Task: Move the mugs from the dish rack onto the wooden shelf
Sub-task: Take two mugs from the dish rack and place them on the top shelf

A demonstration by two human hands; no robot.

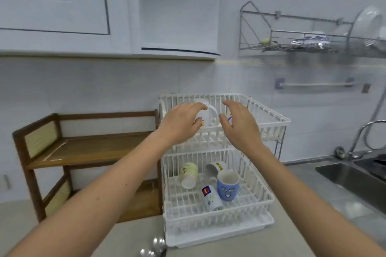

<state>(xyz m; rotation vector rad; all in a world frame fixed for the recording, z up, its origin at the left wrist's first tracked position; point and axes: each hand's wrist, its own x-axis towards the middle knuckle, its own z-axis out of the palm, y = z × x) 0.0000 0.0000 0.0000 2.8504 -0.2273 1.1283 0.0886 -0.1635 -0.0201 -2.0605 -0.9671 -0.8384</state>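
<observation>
STEP: grasp upper-tier white mug (pixel 205 116) in dish rack (pixel 269 120) | left hand (pixel 179 123) curled around it, grip unconfirmed | right hand (pixel 240 125) spread, empty | ADVICE: close fully, lift clear of rim toward wooden shelf (pixel 87 148).

No wording can be read anywhere in this view. The white mug lying on its side (pixel 211 196) in the lower tier of the dish rack (pixel 259 200) bears a red round sign with a white bar, but no letters resolve on it. The tipped white mug behind it (pixel 215 168) carries a yellow band with dark marks, possibly lettering, too blurred to make out. The blue mug (pixel 227 186) shows only a cartoon face.
</observation>
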